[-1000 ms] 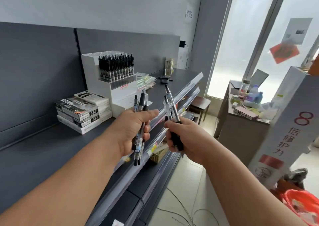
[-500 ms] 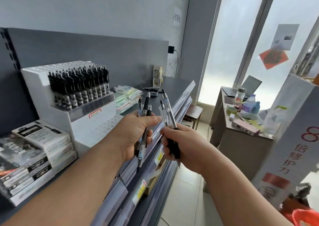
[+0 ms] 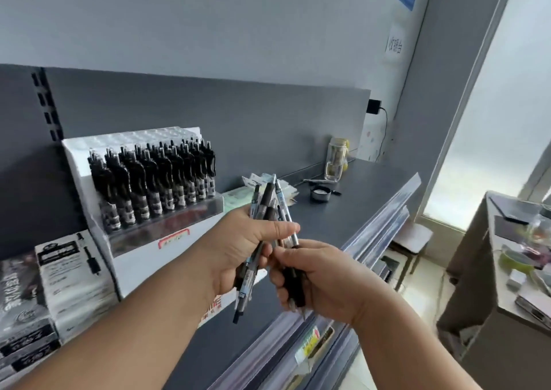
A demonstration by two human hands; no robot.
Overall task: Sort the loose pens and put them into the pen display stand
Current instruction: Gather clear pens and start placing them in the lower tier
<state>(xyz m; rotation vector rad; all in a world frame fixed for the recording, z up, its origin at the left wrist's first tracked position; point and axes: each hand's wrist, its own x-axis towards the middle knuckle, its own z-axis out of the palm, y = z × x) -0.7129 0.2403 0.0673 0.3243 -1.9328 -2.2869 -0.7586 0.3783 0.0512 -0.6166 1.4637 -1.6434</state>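
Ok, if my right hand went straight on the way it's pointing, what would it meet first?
Most likely the bundle of pens in the left hand: the right hand, gripping its own pens, points left, close beside them. Whether they touch yet is unclear.

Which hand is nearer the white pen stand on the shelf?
Left. The left hand, holding pens, sits just right of the pen stand; the right hand lies farther right, beyond it.
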